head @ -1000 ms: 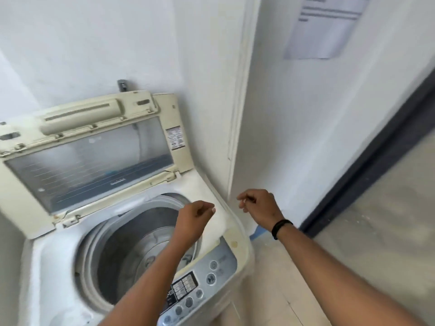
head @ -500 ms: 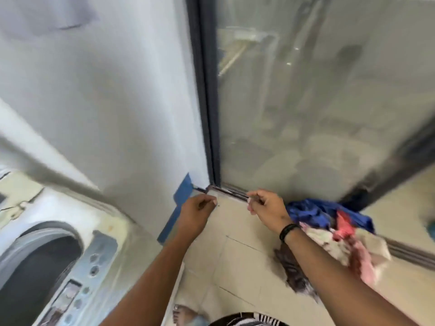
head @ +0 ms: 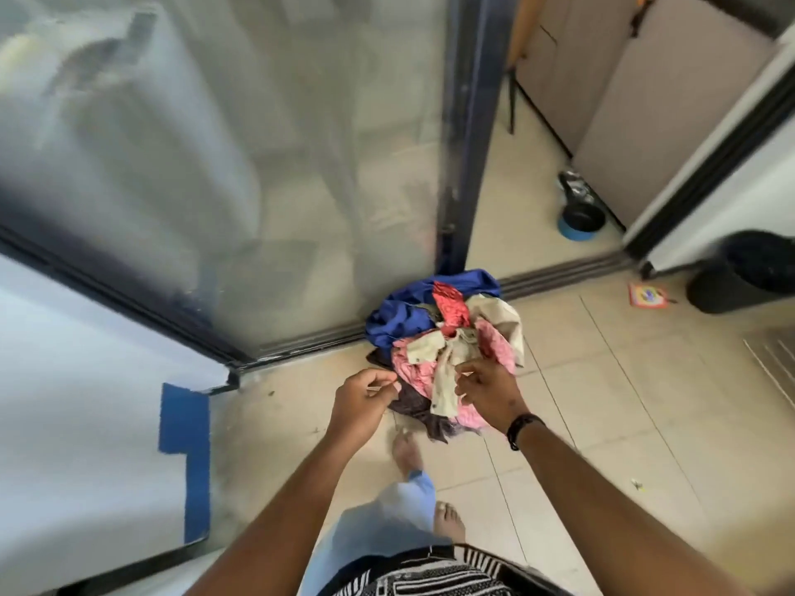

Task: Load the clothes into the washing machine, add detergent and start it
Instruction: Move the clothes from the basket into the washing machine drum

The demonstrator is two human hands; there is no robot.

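Reaching toward the clothes pile (head: 447, 342), heaped on the tiled floor (head: 602, 380) against the sliding door track (head: 559, 275). Blue garment (head: 400, 314) on the far side from the hands, red piece (head: 449, 305) on top, pink cloth (head: 413, 372) and beige cloth (head: 445, 380) nearest the fingers, a dark item (head: 415, 406) underneath, just below the left hand. Left hand (head: 363, 402) fingers loosely curled, grasping nothing, just beside the pile's near edge. Right hand (head: 488, 391) curled over the beige and pink cloth; whether it has actually pinched fabric, cannot tell. Black wristband (head: 522, 430) behind that hand.

Step judged: first pickup, nothing loaded. To do it well: slide both hands under opposite sides of the heap, catch the dark bottom item, gather loose ends inward so nothing trails or drops on the carry.

Outward from the grip: glass door (head: 215, 165) beyond and left, bare feet (head: 449, 520) below, black bin (head: 748, 273) and a small packet (head: 647, 295) far right, blue-rimmed bowl (head: 580, 221) past the track. Washing machine not in view
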